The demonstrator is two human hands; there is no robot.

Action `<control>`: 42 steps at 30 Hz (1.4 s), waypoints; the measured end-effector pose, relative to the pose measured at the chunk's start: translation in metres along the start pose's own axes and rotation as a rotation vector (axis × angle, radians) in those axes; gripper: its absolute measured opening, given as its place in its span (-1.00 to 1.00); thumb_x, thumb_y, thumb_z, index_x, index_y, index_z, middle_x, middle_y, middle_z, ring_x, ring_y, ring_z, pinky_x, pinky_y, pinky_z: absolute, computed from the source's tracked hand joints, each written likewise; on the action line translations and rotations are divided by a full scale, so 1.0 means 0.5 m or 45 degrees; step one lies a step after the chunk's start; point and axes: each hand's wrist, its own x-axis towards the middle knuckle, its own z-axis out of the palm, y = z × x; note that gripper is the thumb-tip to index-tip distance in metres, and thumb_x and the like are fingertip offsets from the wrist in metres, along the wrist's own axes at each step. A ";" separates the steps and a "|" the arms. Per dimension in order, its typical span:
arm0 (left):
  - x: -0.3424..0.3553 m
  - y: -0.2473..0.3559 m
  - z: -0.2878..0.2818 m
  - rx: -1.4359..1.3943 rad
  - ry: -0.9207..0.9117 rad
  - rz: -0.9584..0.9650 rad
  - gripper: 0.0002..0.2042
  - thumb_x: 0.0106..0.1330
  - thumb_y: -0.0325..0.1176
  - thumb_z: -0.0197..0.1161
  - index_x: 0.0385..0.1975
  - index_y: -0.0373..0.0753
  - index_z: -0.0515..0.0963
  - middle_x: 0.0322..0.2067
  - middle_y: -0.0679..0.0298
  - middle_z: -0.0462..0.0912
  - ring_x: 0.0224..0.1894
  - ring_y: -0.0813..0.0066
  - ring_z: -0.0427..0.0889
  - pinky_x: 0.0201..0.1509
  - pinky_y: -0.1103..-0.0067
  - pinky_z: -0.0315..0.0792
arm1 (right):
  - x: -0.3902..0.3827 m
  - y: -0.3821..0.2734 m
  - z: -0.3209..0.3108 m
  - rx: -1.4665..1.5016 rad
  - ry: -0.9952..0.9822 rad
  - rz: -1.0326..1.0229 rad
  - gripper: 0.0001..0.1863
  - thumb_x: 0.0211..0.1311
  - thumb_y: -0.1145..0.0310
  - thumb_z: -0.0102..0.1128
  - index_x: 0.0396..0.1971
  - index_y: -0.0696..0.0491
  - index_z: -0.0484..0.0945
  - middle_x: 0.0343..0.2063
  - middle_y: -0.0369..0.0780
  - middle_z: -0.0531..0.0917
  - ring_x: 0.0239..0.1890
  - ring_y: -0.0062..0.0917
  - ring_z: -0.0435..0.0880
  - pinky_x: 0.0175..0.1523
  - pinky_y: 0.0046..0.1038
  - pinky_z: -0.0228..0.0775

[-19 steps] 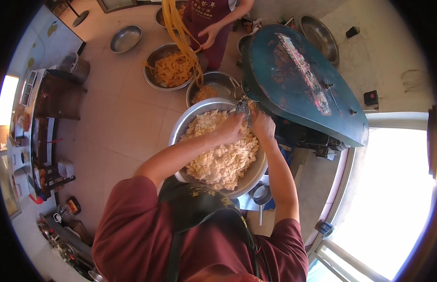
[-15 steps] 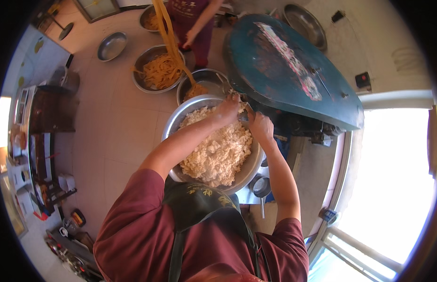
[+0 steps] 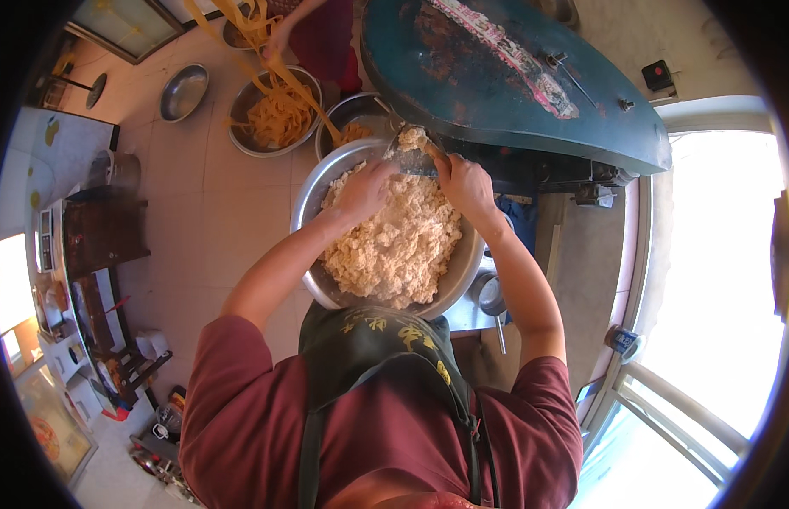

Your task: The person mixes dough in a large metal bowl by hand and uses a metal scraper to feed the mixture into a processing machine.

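Crumbly pale dough [image 3: 393,242] fills much of a wide steel basin [image 3: 304,222] held close against my apron. My right hand [image 3: 469,193] is closed around the brown handle of a metal scoop-like tool [image 3: 420,163]; its exact shape is partly hidden. A lump of dough lies at the tool's far end, by the basin's far rim. My left hand [image 3: 366,193] rests over the dough at the left, its fingers stretched toward the tool, with nothing visible in it.
A large green machine housing [image 3: 513,85] stands just beyond the basin, at right. Past the rim are a bowl of flat yellow noodle strips [image 3: 280,119] and another steel bowl [image 3: 354,110]. A co-worker's hand [image 3: 280,38] handles long strips. A small pan [image 3: 491,294] sits at right.
My hands have come back from the machine's edge to over the basin, the left moving down and left. The view has shifted, and the co-worker's strips hang differently.
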 end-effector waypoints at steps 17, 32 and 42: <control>-0.085 0.033 0.123 0.342 -0.725 0.273 -0.55 0.37 -0.12 0.20 0.14 -0.27 0.46 0.15 0.09 0.52 0.13 0.15 0.55 0.24 0.24 0.42 | 0.045 0.029 0.057 -0.098 0.014 -0.057 -0.53 0.43 -0.01 -0.05 -0.27 0.11 0.64 -0.52 0.11 0.67 -0.41 0.05 0.68 -0.30 -0.03 0.54; 0.022 -0.013 0.162 0.620 -0.780 0.194 -0.51 0.51 -0.12 -0.05 0.26 -0.37 0.32 0.32 0.04 0.33 0.41 0.12 0.24 0.52 0.32 0.09 | -0.061 0.066 0.003 0.223 0.080 -0.028 -0.70 0.33 0.14 0.16 -0.33 0.11 0.60 -0.49 0.08 0.65 -0.39 0.06 0.64 -0.30 -0.06 0.49; -0.012 -0.064 0.123 0.488 -0.283 0.359 -0.56 0.40 -0.26 0.13 0.25 -0.23 0.36 0.32 0.07 0.31 0.34 0.11 0.33 0.34 0.26 0.31 | -0.094 0.083 0.010 0.321 0.146 -0.083 -0.76 0.33 0.25 0.20 -0.29 0.16 0.59 -0.49 0.09 0.63 -0.39 0.05 0.64 -0.34 -0.15 0.46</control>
